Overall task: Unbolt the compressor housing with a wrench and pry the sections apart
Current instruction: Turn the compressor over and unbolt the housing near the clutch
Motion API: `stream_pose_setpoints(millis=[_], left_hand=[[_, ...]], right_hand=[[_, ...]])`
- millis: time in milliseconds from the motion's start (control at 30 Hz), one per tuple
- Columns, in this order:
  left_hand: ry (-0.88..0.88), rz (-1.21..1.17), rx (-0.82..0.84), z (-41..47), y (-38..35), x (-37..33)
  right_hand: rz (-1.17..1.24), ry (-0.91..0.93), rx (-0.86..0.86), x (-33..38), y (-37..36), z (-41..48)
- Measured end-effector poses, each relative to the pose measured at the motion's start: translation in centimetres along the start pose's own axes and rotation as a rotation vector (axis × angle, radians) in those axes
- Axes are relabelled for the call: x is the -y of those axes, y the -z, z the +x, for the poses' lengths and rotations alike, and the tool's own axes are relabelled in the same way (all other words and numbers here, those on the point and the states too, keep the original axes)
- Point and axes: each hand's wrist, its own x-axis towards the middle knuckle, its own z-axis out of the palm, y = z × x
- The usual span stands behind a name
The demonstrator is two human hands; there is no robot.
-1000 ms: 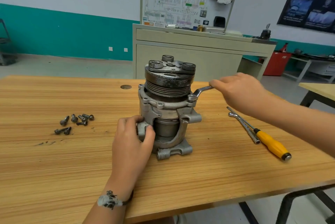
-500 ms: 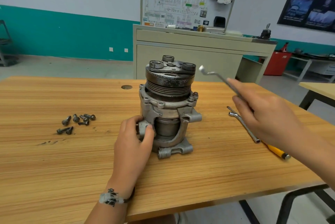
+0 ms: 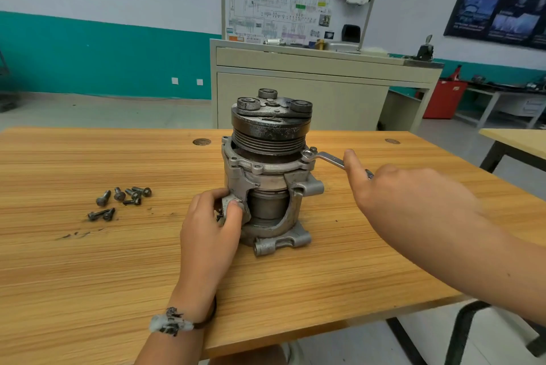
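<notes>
On the table [image 3: 88, 276] the compressor [image 3: 267, 175] stands upright, your left hand [image 3: 209, 231] clenched on its lug [image 3: 232, 201]. Your right hand [image 3: 399, 196] grasps the wrench [image 3: 328, 159], seated on a flange bolt [image 3: 307, 154]; pull crooked and it could slip off.

Near: wooden table [image 3: 88, 276]. Far behind: beige cabinet [image 3: 295, 98] topped with wiring-diagram board [image 3: 280, 4], against white wall [image 3: 103, 54] banded teal. Grey floor [image 3: 103, 110]. Far right: dark poster [image 3: 502, 1], red bin [image 3: 443, 98], second table [image 3: 517, 140].
</notes>
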Motion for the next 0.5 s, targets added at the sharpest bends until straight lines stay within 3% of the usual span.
stream_pose_setpoints(millis=[300,500], left_hand=[[0.004,-0.005,0.007,0.0,-0.1,0.2],[0.027,-0.031,0.011,0.0,-0.3,0.2]], right_hand=[[-0.089,0.078,-0.178,-5.1,-2.8,4.6],[0.336,0.157,-0.687,-3.7,-7.4,10.0]])
